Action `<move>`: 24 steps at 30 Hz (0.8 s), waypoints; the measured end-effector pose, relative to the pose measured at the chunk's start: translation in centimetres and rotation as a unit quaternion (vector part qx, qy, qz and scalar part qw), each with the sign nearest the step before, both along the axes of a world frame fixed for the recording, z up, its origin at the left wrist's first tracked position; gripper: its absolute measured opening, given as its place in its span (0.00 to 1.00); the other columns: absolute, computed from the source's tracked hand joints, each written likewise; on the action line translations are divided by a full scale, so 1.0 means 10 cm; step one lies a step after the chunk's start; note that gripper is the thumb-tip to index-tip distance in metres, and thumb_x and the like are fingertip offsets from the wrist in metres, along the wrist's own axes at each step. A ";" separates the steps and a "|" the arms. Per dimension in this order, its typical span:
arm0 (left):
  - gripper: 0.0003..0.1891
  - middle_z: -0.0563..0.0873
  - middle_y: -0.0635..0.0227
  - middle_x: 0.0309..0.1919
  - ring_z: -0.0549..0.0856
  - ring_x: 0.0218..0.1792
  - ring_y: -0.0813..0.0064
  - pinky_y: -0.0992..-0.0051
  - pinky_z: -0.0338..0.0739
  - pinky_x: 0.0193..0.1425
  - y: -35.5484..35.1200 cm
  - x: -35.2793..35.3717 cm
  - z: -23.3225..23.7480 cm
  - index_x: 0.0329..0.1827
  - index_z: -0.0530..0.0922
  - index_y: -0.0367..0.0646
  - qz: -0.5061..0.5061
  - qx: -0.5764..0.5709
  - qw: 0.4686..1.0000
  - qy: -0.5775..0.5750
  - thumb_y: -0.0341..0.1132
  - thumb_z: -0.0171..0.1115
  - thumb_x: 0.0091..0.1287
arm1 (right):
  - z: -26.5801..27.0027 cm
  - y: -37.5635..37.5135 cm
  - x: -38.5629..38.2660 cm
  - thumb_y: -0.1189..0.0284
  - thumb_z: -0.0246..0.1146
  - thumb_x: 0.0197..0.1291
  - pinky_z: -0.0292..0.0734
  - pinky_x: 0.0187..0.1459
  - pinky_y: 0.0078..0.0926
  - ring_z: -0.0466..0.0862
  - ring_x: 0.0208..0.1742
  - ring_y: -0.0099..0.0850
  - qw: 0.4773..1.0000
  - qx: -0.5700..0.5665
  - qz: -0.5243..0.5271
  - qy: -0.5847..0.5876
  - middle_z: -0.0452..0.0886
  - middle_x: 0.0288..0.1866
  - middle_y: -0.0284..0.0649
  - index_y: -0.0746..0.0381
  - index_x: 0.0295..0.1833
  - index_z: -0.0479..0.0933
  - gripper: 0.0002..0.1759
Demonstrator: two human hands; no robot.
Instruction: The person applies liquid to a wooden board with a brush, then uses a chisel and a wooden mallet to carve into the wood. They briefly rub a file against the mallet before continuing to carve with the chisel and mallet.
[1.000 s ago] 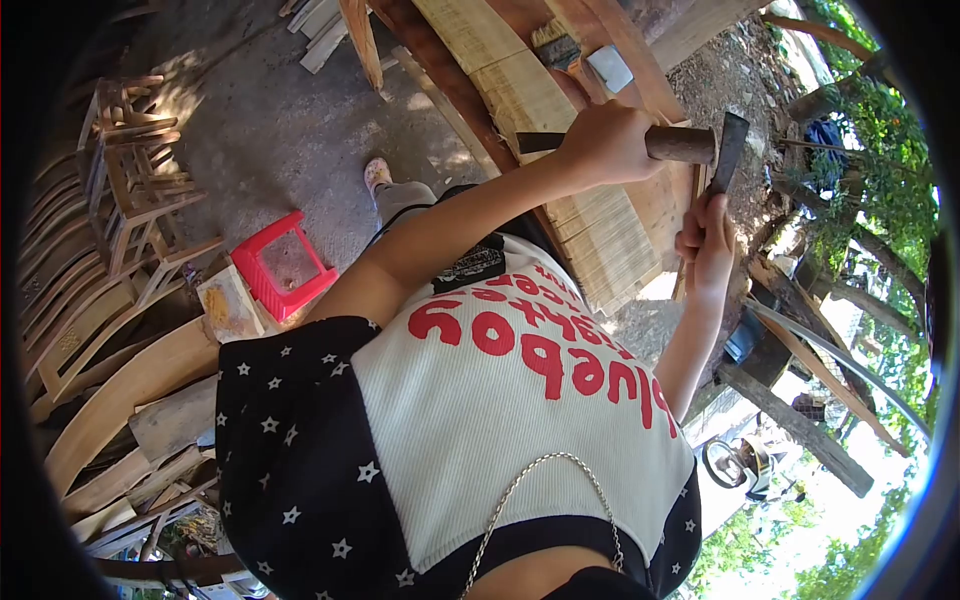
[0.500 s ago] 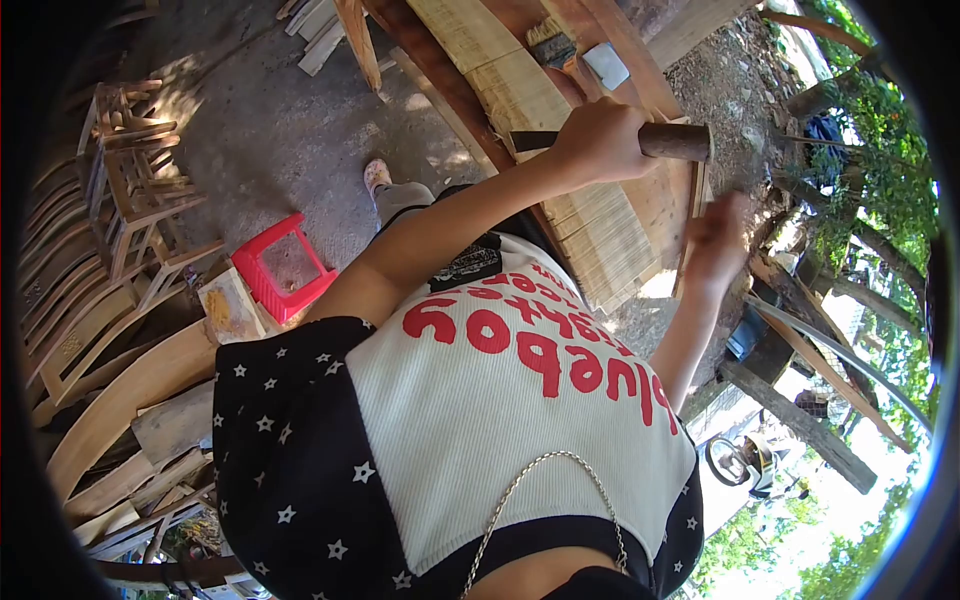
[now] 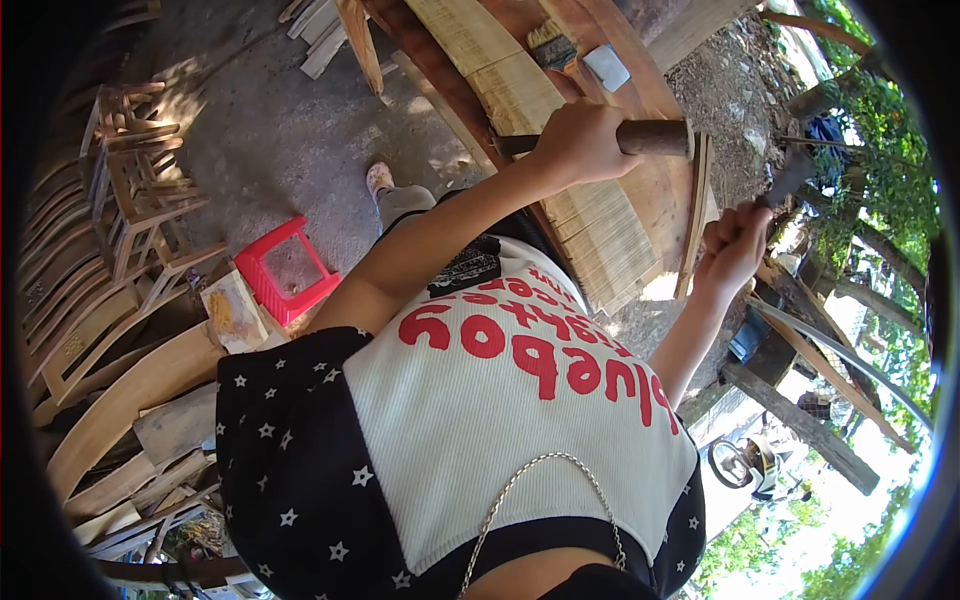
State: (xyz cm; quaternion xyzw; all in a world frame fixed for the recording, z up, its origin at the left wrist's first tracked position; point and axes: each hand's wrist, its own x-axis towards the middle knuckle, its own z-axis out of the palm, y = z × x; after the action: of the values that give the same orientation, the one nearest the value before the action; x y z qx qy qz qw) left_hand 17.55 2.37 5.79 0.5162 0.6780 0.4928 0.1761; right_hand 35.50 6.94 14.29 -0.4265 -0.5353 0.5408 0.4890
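Observation:
My left hand (image 3: 582, 145) is closed round a chisel (image 3: 655, 138), its round wooden handle sticking out to the right and the dark blade to the left. The chisel lies across a pale wooden plank (image 3: 590, 225), with the blade end over the plank's near edge. Out to the right, my right hand (image 3: 735, 245) grips a hammer (image 3: 787, 178) with a dark, motion-blurred head. The hammer is apart from the chisel's handle end.
A brush (image 3: 550, 45) and a whitish block (image 3: 606, 67) lie on the reddish-brown workbench (image 3: 650, 60). A red plastic stool (image 3: 262, 280) stands on the concrete floor at left. Wooden chair frames (image 3: 130, 190) and curved boards (image 3: 130, 400) crowd the left side.
My right hand has swung up and to the right with the hammer, away from the chisel. My left hand and the chisel have shifted slightly left.

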 end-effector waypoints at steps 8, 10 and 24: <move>0.08 0.82 0.62 0.18 0.84 0.22 0.58 0.63 0.78 0.29 -0.04 0.31 0.17 0.21 0.80 0.47 -0.096 0.060 0.992 0.050 0.41 0.66 0.46 | -0.03 0.02 0.12 0.58 0.44 0.73 0.39 0.17 0.20 0.43 0.15 0.16 0.999 -0.025 -0.020 0.024 0.51 0.16 0.25 0.56 0.28 0.60 0.20; 0.08 0.81 0.62 0.16 0.83 0.22 0.58 0.63 0.78 0.29 -0.01 0.37 0.11 0.20 0.80 0.47 -0.099 0.078 0.990 0.056 0.41 0.66 0.46 | -0.03 0.01 0.17 0.58 0.44 0.73 0.39 0.17 0.20 0.43 0.15 0.16 0.999 -0.017 -0.028 0.021 0.50 0.16 0.25 0.56 0.28 0.60 0.20; 0.13 0.83 0.57 0.21 0.85 0.27 0.57 0.62 0.79 0.34 0.25 0.33 0.09 0.27 0.82 0.42 -0.084 -0.063 0.994 0.010 0.43 0.65 0.49 | 0.08 0.13 0.26 0.58 0.44 0.73 0.41 0.18 0.21 0.44 0.16 0.17 0.986 0.043 -0.137 0.085 0.50 0.17 0.24 0.55 0.25 0.57 0.21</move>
State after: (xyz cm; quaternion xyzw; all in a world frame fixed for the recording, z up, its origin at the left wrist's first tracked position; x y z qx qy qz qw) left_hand 20.88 4.87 6.69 0.5638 0.6637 0.4278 0.2421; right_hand 38.09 8.21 15.13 -0.4265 -0.4508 0.4795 0.6204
